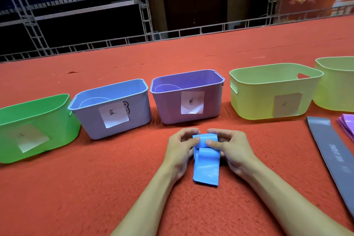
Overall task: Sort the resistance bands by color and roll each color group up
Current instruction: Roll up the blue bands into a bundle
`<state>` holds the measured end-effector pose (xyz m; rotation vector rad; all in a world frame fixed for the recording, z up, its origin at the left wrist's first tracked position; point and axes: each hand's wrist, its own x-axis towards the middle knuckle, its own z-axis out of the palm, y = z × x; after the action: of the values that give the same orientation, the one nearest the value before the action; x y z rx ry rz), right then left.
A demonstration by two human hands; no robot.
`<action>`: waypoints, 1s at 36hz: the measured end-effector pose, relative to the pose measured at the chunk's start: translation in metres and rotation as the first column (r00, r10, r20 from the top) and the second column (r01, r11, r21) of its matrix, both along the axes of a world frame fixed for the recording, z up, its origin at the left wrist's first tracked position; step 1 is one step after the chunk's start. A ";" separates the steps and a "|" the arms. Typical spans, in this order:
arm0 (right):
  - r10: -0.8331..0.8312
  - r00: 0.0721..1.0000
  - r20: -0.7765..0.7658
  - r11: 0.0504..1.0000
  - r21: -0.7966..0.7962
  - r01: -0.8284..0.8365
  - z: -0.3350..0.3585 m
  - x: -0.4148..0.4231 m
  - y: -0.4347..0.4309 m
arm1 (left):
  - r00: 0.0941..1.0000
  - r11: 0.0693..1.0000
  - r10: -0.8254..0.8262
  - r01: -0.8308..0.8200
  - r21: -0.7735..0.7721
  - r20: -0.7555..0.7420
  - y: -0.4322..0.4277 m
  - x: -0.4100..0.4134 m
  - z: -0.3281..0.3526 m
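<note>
Two hands, left (pixel 179 149) and right (pixel 232 149), around half-rolled blue bands (pixel 206 168).

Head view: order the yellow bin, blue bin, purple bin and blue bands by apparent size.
1. yellow bin
2. blue bin and purple bin: they look alike, and the blue one sits nearer, so unranked
3. blue bands, partly rolled, clearly smallest

Blue bands (pixel 206 166): thin flat stack, far end wound into a small roll, near end lying unrolled on the carpet (pixel 115 188). The left hand (pixel 180 151) and right hand (pixel 231 151) pinch the roll from either side.

Grey band (pixel 333 155): flat, unrolled, lettering printed on it, at right.

Purple bands (pixel 347 124): flat stack just beside the grey band's far end, cut off by the frame edge.
</note>
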<state>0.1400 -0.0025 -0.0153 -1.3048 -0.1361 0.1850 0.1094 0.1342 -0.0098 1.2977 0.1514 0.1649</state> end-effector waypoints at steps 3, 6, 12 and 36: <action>0.006 1.000 0.013 1.000 0.012 -0.006 -0.001 0.000 -0.001 | 1.000 1.000 -0.005 0.005 -0.002 -0.017 0.000 0.000 -0.001; 0.004 1.000 0.020 0.999 0.034 -0.005 0.000 -0.001 -0.001 | 1.000 0.998 -0.006 0.008 0.064 -0.030 0.000 0.001 -0.005; 0.006 1.000 0.009 0.998 0.054 -0.007 0.001 -0.001 -0.002 | 0.999 0.995 -0.032 0.034 0.090 -0.027 0.001 0.001 -0.005; 0.086 0.989 -0.119 0.996 0.034 -0.082 0.010 -0.007 0.002 | 0.998 0.995 0.045 -0.049 0.090 0.047 0.004 0.000 -0.006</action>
<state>0.1332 -0.0009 -0.0054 -1.2566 -0.0909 0.3321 0.1098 0.1381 -0.0153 1.3806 0.1372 0.2438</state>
